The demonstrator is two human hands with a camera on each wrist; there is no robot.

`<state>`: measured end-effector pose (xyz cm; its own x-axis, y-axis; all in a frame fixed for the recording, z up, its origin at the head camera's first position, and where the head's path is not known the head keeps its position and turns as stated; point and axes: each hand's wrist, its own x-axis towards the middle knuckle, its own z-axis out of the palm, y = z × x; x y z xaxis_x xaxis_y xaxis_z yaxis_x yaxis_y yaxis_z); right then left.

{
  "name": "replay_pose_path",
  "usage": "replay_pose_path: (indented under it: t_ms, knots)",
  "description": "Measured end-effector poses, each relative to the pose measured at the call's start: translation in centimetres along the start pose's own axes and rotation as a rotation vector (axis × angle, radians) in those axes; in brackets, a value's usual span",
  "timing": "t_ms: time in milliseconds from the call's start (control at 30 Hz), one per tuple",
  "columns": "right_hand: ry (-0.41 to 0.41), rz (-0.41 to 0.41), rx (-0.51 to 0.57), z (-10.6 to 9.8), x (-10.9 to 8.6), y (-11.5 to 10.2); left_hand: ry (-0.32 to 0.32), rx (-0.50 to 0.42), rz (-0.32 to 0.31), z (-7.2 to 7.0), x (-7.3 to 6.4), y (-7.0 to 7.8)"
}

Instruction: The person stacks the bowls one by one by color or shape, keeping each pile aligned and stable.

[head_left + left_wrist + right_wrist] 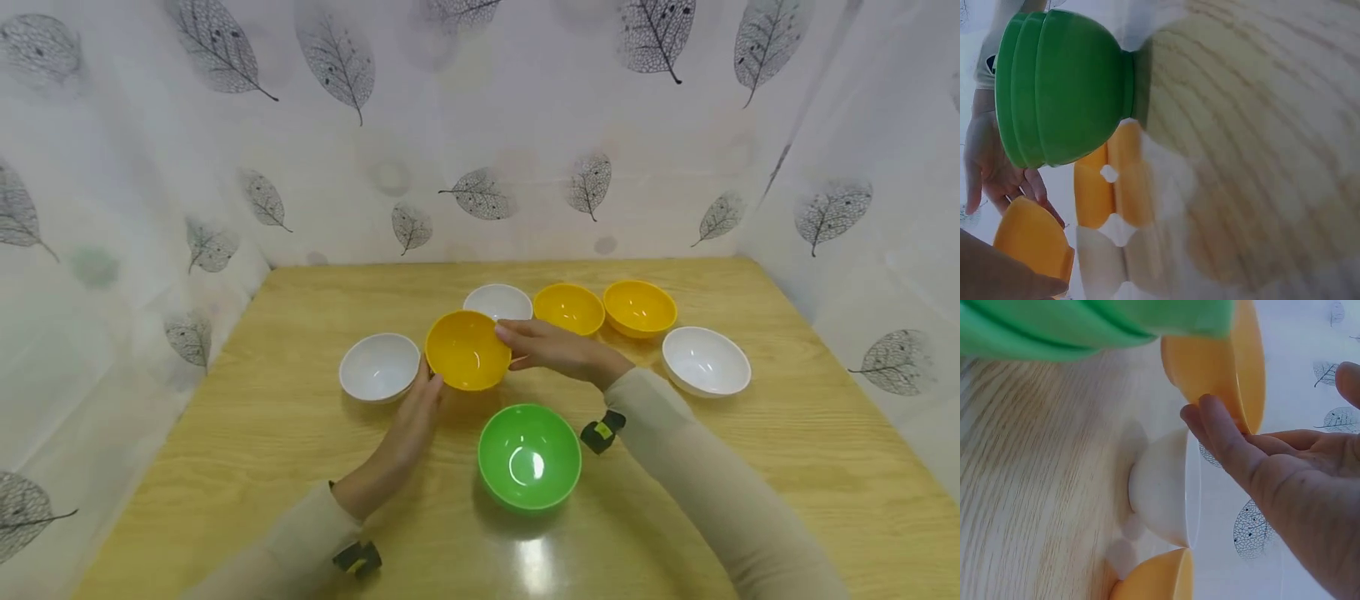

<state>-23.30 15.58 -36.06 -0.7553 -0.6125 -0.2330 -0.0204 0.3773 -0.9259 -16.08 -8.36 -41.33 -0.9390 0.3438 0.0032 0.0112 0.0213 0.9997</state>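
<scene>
A yellow bowl [467,350] is raised off the table between both hands, its opening tilted somewhat toward me. My left hand [401,442] supports its left side; the fingers partly vanish behind the bowl. At the right rim, my right hand [562,346] touches it. Extended right fingers [1229,434] lie against the outer wall in the right wrist view, the thumb apart from the rim. Nearer to me stands a stack of nested green bowls [528,457], whose several rims show in the left wrist view.
White bowls stand to the left [378,368], behind [498,302] and to the right [705,362]. Two more yellow bowls, one [568,308] beside the other [639,308], sit at the back right. A leaf-patterned curtain [480,125] surrounds the wooden table [285,433].
</scene>
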Motion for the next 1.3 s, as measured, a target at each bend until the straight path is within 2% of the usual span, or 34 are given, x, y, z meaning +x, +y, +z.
replay_pose_path:
  t_ms: [100,167,300,400,533,633,733,900,1033,1200,1300]
  knots:
    - [0.038,0.015,-0.006,-0.1,-0.8,-0.1,-0.007,0.021,0.090,0.1,0.1,0.5]
    - [0.047,0.012,-0.026,-0.4,-1.3,-0.1,-0.001,0.028,0.126,0.0,0.0,0.9]
    - [0.022,-0.053,-0.058,-0.5,-2.4,-0.5,0.028,0.048,0.174,-0.1,-0.3,1.6]
    - [0.035,-0.119,-0.068,-0.2,-3.1,-1.0,0.076,0.078,0.202,-0.2,-0.4,1.9]
    - [0.156,-0.181,-0.125,0.5,-3.6,-1.6,0.149,0.077,0.255,-0.4,-0.3,2.2]
    - [0.252,-0.228,-0.137,1.0,-4.0,-1.7,0.175,0.042,0.277,-0.4,-0.3,2.4]
    - [0.300,-0.267,-0.128,1.3,-4.5,-1.5,0.168,-0.004,0.282,-0.3,-0.3,2.5]
    - [0.301,-0.308,-0.128,1.7,-5.5,-1.0,0.123,-0.063,0.303,-0.1,-0.5,2.7]
    - [0.307,-0.362,-0.073,1.8,-6.6,-0.4,0.099,-0.093,0.337,0.0,-0.5,2.6]
    - [0.314,-0.424,0.042,2.5,-8.4,0.9,0.106,-0.032,0.411,0.7,-0.7,2.5]
    - [0.323,-0.428,0.096,3.0,-9.5,1.5,0.064,0.037,0.441,1.1,-0.8,2.6]
